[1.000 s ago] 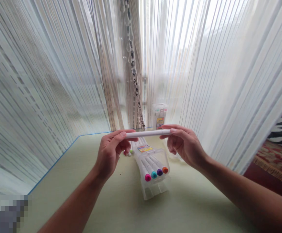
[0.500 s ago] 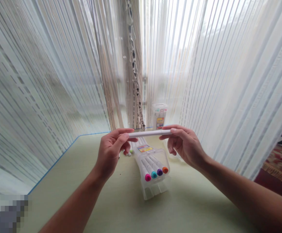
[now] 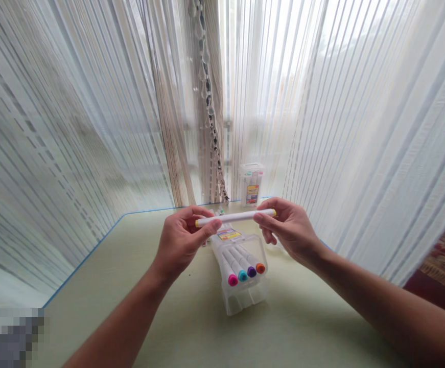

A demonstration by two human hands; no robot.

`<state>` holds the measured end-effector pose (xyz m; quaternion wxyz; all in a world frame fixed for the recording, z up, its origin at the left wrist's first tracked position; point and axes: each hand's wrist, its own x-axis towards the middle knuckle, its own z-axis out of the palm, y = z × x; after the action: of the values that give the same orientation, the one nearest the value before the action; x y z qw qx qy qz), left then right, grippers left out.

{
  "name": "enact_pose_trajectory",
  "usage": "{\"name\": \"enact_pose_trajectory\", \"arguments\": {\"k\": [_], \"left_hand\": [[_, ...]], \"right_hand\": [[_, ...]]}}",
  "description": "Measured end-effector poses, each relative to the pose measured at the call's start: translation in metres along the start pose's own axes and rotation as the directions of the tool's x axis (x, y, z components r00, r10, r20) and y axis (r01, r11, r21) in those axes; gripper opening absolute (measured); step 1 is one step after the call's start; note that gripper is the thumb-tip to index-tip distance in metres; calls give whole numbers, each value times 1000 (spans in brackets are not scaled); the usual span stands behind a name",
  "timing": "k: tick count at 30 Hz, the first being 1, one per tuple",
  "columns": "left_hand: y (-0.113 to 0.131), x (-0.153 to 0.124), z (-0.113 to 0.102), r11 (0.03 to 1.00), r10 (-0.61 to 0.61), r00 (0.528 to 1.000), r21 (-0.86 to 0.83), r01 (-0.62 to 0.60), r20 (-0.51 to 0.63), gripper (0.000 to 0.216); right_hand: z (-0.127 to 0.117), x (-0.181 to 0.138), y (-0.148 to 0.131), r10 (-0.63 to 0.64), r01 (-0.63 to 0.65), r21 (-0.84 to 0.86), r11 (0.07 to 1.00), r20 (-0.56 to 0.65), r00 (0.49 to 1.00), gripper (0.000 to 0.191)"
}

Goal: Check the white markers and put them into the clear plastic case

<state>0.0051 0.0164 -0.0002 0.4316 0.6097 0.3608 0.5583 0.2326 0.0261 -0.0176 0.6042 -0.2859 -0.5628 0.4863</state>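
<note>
A white marker (image 3: pixel 237 217) with yellow ends is held level above the table. My left hand (image 3: pixel 184 237) pinches it near its left end, and my right hand (image 3: pixel 289 225) pinches it near the right end. Below it, a clear plastic marker case (image 3: pixel 228 296) rests on the table. Several white markers (image 3: pixel 237 258) lie in this case, showing pink, teal, purple and orange ends toward me. A yellow and blue label (image 3: pixel 229 234) is on the case. More markers behind the case are partly hidden by my left hand and the held marker.
Another clear marker box (image 3: pixel 252 184) stands upright at the table's far edge. A transparent piece (image 3: pixel 278 248) lies partly behind my right hand. Striped string curtains (image 3: pixel 92 102) hang round the pale green table (image 3: pixel 138 317), with a bead strand (image 3: pixel 209 97) down the middle.
Both hands have shifted their grips inward along the marker, so its yellow ends now show. The left end has dropped slightly. The case has not moved.
</note>
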Motion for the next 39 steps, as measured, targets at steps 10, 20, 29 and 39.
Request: {"name": "enact_pose_trajectory", "arguments": {"k": [10, 20, 29, 39], "left_hand": [[-3, 1, -3, 999, 42, 999, -4, -42, -17, 27], [-5, 4, -4, 993, 13, 999, -118, -19, -51, 30], [-6, 4, -4, 976, -29, 998, -219, 16, -57, 33], [-5, 3, -4, 983, -33, 997, -181, 21, -67, 36]], "right_hand": [[-3, 0, 0, -9, 9, 25, 1000, -4, 1000, 25], [1, -1, -8, 22, -19, 61, 998, -43, 999, 30], [1, -2, -10, 44, -39, 113, 993, -40, 998, 34], [1, -1, -9, 22, -17, 84, 996, -64, 998, 32]]}}
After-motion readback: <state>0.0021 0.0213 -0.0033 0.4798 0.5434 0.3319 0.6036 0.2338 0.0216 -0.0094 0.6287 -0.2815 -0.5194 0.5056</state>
